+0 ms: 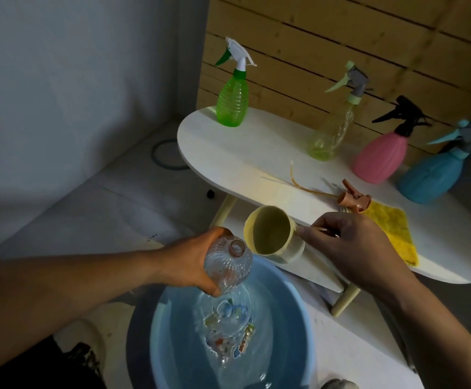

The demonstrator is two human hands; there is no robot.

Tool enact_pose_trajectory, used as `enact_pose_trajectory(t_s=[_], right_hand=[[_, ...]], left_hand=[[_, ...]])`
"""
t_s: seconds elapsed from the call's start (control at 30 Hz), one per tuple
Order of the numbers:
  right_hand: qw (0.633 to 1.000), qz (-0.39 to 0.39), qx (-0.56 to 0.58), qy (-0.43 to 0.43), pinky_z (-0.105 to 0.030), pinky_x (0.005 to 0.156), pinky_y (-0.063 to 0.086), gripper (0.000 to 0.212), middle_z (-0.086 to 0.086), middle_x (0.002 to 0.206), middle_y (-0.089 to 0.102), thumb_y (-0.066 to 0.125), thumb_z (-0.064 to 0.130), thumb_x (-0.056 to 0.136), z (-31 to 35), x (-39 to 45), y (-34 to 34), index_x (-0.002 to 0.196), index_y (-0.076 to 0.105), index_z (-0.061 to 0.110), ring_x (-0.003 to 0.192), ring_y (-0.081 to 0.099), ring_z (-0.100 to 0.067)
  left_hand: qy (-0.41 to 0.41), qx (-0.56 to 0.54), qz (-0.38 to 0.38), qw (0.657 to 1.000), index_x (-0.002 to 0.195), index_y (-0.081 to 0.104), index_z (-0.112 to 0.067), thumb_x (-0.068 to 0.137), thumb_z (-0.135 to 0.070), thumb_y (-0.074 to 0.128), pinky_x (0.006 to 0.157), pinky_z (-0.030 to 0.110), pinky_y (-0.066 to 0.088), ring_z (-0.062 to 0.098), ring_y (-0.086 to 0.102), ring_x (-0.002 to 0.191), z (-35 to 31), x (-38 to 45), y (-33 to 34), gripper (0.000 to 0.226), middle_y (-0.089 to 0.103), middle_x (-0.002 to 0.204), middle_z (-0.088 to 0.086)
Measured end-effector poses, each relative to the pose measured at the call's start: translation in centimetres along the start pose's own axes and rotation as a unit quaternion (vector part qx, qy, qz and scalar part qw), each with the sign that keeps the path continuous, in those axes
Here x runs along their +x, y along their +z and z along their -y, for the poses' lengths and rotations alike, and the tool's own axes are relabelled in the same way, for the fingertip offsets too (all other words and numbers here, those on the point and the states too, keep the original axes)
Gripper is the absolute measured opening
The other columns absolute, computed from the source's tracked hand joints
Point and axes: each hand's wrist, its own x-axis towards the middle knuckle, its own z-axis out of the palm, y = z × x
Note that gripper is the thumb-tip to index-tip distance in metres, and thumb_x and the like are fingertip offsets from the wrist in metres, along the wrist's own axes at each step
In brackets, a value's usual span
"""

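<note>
Over the blue basin (144, 318) of water, a clear ribbed bottle (226, 266) is held tilted, its open mouth turned up towards a cream scoop (268, 234). The bottle is gripped by the left hand (192, 262), whose fingers are curled round its body. The scoop's handle is pinched by the fingers of the right hand (360, 248), and its bowl is tipped just beside the bottle's mouth. Whether the scoop holds water cannot be told.

The mouth is narrow and the scoop's rim is wide, so water could well be spilled past the neck and down over the left hand. A wet, ribbed bottle could then be let slip into the basin. If the scoop is swung too far, the bottle could be knocked.

Behind the hands, a white oval surface (242, 153) is set against a wooden slat wall (341, 37). Four spray bottles are stood on it: a green one (232, 102), a pale yellowish one (330, 136), a pink one (380, 161) and a blue one (431, 175). A loose spray head (353, 199) with its tube is laid beside a yellow cloth (394, 234). A grey wall (74, 80) is seen to the left.
</note>
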Motion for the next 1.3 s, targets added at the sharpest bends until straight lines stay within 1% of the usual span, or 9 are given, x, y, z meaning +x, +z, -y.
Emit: enact_pose_trajectory(t_s=[0.07,0.23,0.37,0.43,0.57,0.7,0.87,1.1,1.3], right_hand=[[1.000,-0.011,-0.017,-0.003,-0.034,0.055,0.042,0.035,0.007,0.061,0.065,0.067,0.059,0.085,0.3,-0.1,0.2,0.069,0.069,0.028,0.059,0.057,-0.012],[0.999,-0.028,-0.036,-0.008,-0.032,0.054,0.041,0.034,0.011,0.062,0.065,0.066,0.061,0.085,0.8,-0.4,0.4,0.069,0.068,0.032,0.061,0.058,-0.008],[0.998,-0.035,-0.049,-0.017,-0.028,0.053,0.037,0.029,0.015,0.063,0.064,0.066,0.058,0.087,1.4,-0.9,0.5,0.072,0.068,0.033,0.062,0.057,-0.003],[0.997,-0.038,-0.060,-0.021,-0.028,0.053,0.035,0.027,0.016,0.063,0.062,0.066,0.057,0.088,1.6,-1.1,0.5,0.074,0.067,0.034,0.063,0.056,-0.002],[0.995,-0.051,-0.076,-0.025,-0.030,0.056,0.039,0.029,0.016,0.065,0.063,0.064,0.061,0.087,1.6,-1.1,0.6,0.073,0.066,0.035,0.066,0.057,-0.004],[0.994,-0.057,-0.092,-0.030,-0.031,0.058,0.044,0.031,0.015,0.069,0.065,0.062,0.064,0.087,1.5,-1.1,0.8,0.076,0.067,0.036,0.068,0.058,-0.007],[0.991,-0.066,-0.112,-0.038,-0.032,0.059,0.044,0.036,0.012,0.070,0.064,0.059,0.064,0.088,1.6,-1.3,0.8,0.079,0.069,0.031,0.068,0.057,-0.011],[0.987,-0.080,-0.131,-0.055,-0.029,0.054,0.031,0.037,0.013,0.065,0.058,0.058,0.064,0.090,2.3,-1.6,0.7,0.077,0.066,0.030,0.063,0.052,-0.005],[0.983,-0.086,-0.151,-0.065,-0.025,0.053,0.029,0.035,0.013,0.069,0.060,0.056,0.062,0.092,2.6,-1.7,0.6,0.082,0.068,0.030,0.063,0.051,-0.002]], left_hand=[[-0.002,0.007,0.000,1.000,0.141,0.035,-0.044,0.057,-0.039,0.100,0.093,0.030,0.059,0.002,0.061,0.116,-0.1,0.0,0.0,0.106,0.057,0.130,-0.020],[-0.003,0.016,-0.001,1.000,0.141,0.034,-0.042,0.059,-0.039,0.100,0.089,0.022,0.056,0.000,0.059,0.116,-0.1,0.1,-0.1,0.105,0.055,0.130,-0.022],[-0.005,0.027,-0.002,1.000,0.141,0.033,-0.043,0.058,-0.042,0.099,0.092,0.029,0.058,0.003,0.060,0.116,0.0,0.1,-0.1,0.107,0.056,0.130,-0.020],[-0.006,0.033,-0.003,0.999,0.141,0.033,-0.043,0.057,-0.043,0.099,0.091,0.029,0.058,0.003,0.060,0.115,-0.1,0.1,-0.1,0.107,0.055,0.130,-0.021],[-0.005,0.032,-0.003,0.999,0.141,0.033,-0.044,0.058,-0.043,0.099,0.093,0.029,0.057,0.002,0.058,0.118,-0.1,0.2,0.0,0.107,0.054,0.131,-0.023],[-0.007,0.044,-0.005,0.999,0.141,0.032,-0.047,0.055,-0.049,0.098,0.096,0.035,0.057,0.004,0.057,0.121,-0.2,0.2,0.0,0.108,0.054,0.135,-0.023],[-0.010,0.063,-0.009,0.998,0.140,0.032,-0.045,0.056,-0.047,0.098,0.096,0.037,0.057,0.008,0.059,0.119,-0.4,0.2,0.1,0.107,0.055,0.133,-0.020],[-0.013,0.079,-0.012,0.997,0.139,0.032,-0.046,0.054,-0.049,0.098,0.093,0.038,0.059,0.010,0.060,0.117,-0.6,0.2,0.3,0.107,0.056,0.132,-0.019],[-0.014,0.077,-0.011,0.997,0.137,0.032,-0.048,0.052,-0.051,0.097,0.091,0.038,0.060,0.010,0.060,0.116,-0.6,0.2,0.3,0.107,0.056,0.130,-0.020]])
